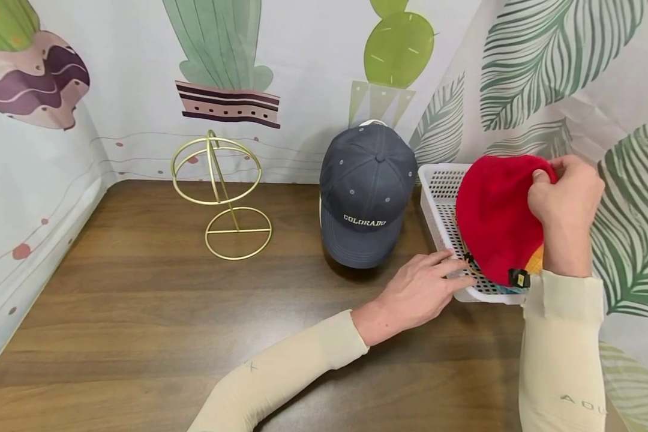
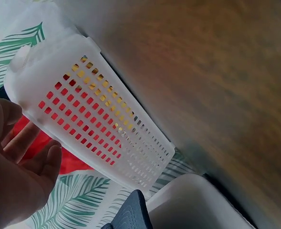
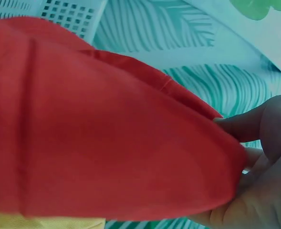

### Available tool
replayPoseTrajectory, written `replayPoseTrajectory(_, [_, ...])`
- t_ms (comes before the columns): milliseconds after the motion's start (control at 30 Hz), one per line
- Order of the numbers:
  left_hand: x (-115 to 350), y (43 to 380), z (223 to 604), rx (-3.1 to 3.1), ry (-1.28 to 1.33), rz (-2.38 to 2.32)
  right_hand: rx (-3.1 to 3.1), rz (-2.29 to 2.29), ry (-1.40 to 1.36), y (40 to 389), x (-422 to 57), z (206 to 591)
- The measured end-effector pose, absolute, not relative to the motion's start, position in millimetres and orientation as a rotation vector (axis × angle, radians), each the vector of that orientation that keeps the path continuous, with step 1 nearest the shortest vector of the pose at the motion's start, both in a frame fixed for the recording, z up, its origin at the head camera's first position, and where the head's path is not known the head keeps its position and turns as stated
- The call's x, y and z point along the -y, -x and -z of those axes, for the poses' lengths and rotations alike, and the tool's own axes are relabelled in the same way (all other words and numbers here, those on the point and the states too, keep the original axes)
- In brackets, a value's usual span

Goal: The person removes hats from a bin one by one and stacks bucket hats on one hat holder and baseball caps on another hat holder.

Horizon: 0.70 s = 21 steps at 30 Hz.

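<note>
My right hand (image 1: 569,189) pinches the edge of a red cap (image 1: 497,216) between thumb and fingers, over a white plastic basket (image 1: 437,225). A black strap piece (image 1: 518,278) and a bit of yellow show at the cap's lower end. In the right wrist view the red cloth (image 3: 121,138) fills much of the picture, with thumb and fingers at its tip. My left hand (image 1: 418,288), fingers extended, rests at the basket's near left rim. From the left wrist, red and yellow show through the holes of the basket wall (image 2: 88,109). Other basket contents are mostly hidden.
Left of the basket, a dark blue cap (image 1: 367,192) lettered COLORADO sits raised on a support that it mostly covers. Farther left stands a gold wire stand (image 1: 237,222) with nothing on it. Behind the brown wooden table (image 1: 140,300) hangs a plant-printed cloth (image 1: 308,72).
</note>
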<state>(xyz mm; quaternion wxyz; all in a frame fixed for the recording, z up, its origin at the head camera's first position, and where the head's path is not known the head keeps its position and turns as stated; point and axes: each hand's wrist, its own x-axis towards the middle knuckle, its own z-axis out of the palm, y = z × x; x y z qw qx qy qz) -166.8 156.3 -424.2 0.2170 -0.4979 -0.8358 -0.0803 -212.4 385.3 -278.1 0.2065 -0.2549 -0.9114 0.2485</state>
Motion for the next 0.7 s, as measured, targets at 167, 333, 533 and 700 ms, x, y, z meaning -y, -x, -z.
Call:
replayPoseTrajectory(167, [-155.4, 166.8, 424.3, 2.317, 1.392, 0.238, 2.445, -0.685, 0.718, 209.6, -378.4, 273.1])
replayPoseTrajectory(333, [-155.2, 166.9, 424.0, 2.314, 1.415, 0.250, 2.296, -0.681, 0.681, 204.7, -371.5, 269.6])
replayPoseTrajectory(533, [-155.1, 167.4, 423.7, 2.317, 1.424, 0.249, 2.098, -0.678, 0.579, 198.4, -359.3, 264.4])
replayPoseTrajectory(700, [-154.7, 167.8, 422.7, 2.304, 1.428, 0.241, 2.044, -0.709, 0.598, 191.1, -347.2, 258.0])
